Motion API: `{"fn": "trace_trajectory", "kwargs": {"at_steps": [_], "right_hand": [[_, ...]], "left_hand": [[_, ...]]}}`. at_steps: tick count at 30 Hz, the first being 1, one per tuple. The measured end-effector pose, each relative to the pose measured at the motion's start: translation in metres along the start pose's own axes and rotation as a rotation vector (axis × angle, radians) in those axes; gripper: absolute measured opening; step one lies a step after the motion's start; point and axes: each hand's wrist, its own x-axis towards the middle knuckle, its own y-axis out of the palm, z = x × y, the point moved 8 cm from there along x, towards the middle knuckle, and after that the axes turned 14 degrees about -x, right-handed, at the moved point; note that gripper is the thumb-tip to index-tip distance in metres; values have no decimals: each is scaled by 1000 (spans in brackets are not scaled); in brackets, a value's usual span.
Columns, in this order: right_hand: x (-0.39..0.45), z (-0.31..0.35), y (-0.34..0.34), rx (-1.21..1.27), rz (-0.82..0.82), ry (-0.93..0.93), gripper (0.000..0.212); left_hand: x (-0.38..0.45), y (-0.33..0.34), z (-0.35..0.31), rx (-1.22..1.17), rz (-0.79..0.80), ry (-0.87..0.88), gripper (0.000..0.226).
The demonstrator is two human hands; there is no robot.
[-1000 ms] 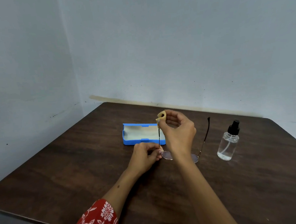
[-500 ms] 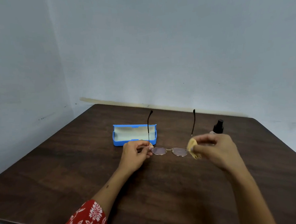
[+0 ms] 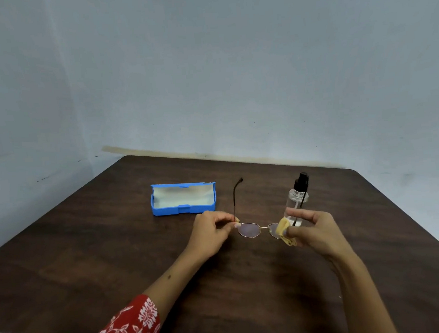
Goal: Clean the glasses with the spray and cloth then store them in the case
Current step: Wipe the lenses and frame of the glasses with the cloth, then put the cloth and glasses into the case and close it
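Note:
Thin-framed glasses (image 3: 249, 229) hang just above the dark wooden table (image 3: 115, 251), lenses toward me and both temples pointing away. My left hand (image 3: 210, 232) pinches the frame at its left hinge. My right hand (image 3: 314, 231) pinches a small yellow cloth (image 3: 284, 231) round the right lens. A clear spray bottle (image 3: 297, 200) with a black nozzle stands just behind my right hand, partly hidden by it. The open blue case (image 3: 183, 198) with a pale lining lies on the table behind my left hand.
Pale walls close off the table at the back and the left. The table's right edge runs diagonally down on the right, and its near-left edge shows at the bottom left.
My right hand with the cloth went from the left temple tip to the right lens. The glasses now face me squarely, and the view has shifted a little.

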Motion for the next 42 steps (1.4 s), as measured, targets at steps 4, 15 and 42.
{"fn": "trace_trajectory", "kwargs": {"at_steps": [4, 15, 42], "right_hand": [[1, -17, -2, -18, -40, 60, 46], [2, -30, 9, -51, -42, 73, 50], [-70, 68, 79, 299, 453, -276, 28]], "left_hand": [[1, 9, -2, 78, 12, 1, 13], [-5, 17, 7, 200, 39, -16, 15], [-80, -39, -56, -402, 4, -173, 25]]}}
